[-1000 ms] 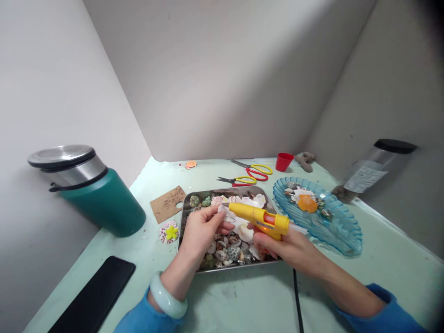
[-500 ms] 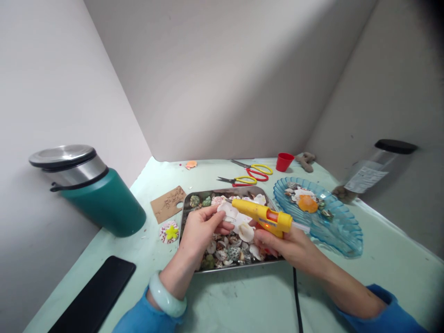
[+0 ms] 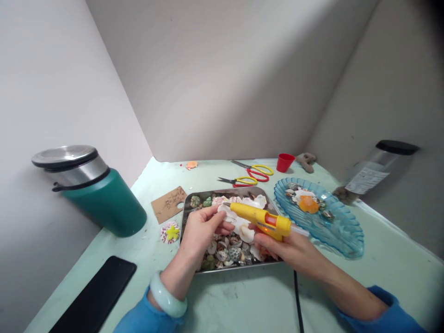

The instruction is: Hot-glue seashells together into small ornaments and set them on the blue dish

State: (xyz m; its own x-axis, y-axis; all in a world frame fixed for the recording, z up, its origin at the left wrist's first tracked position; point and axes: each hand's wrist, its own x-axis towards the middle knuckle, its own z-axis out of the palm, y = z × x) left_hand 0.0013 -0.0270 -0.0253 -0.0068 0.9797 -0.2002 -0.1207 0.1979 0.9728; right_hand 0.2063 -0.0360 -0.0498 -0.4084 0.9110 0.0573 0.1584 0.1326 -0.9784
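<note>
My right hand [image 3: 286,245] is wrapped round a yellow hot glue gun [image 3: 258,214] with an orange light glowing on its body. A clear glue stick [image 3: 299,230] sticks out of the gun's back end. Between the thumb and fingers of my left hand [image 3: 204,226] is a thin, flat white piece [image 3: 225,212], possibly a shell. The gun's nozzle points left and is at or just above this piece; I cannot tell whether it touches. Both hands are over a metal tray [image 3: 239,265] full of mixed seashells [image 3: 234,253].
Behind the tray lie two pairs of scissors [image 3: 258,169] and a red cup [image 3: 285,162]. To the right is a blue shell-shaped dish [image 3: 347,236] with shells. A green bottle [image 3: 107,203], black phone [image 3: 97,291] and brown card [image 3: 168,203] are leftward. A black cord [image 3: 297,296] runs frontward.
The glue gun has shifted slightly left and down, its nozzle now nearer the left fingers. My left hand has hardly moved and keeps its pinch on the white piece.
</note>
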